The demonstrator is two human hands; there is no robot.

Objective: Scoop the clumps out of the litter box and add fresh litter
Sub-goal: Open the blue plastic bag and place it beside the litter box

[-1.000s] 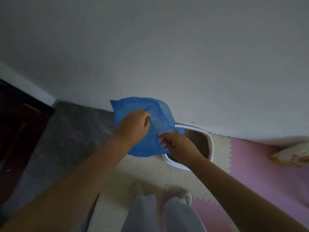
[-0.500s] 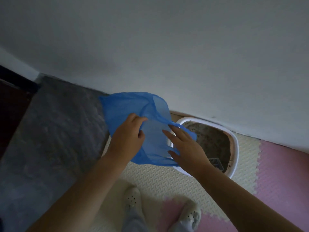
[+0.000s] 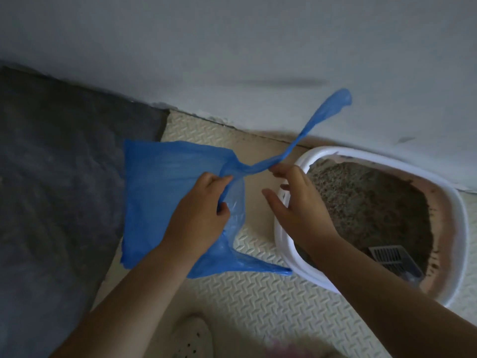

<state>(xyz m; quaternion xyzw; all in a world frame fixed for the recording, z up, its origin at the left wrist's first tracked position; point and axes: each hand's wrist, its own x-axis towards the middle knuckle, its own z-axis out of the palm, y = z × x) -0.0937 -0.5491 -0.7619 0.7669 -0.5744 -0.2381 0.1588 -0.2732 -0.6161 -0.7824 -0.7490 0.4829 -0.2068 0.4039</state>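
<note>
Left hand (image 3: 198, 215) fisted round blue bag (image 3: 160, 187), right hand (image 3: 304, 213) pinching its handle, other fingers (image 3: 273, 200) splayed above litter box (image 3: 374, 160).

Our left hand (image 3: 198, 215) and right hand (image 3: 302, 210) are bare, and both forearms (image 3: 124, 293) run uncovered to the lower edge of the view. At the bottom, in dim light, we wear a white shoe (image 3: 191, 339) with a rounded toe dotted with small round holes.

blue bag (image 3: 167, 192): spread wider | right hand (image 3: 302, 210): handle (image 3: 309, 125) pulled out taut, seemingly pinched
</note>
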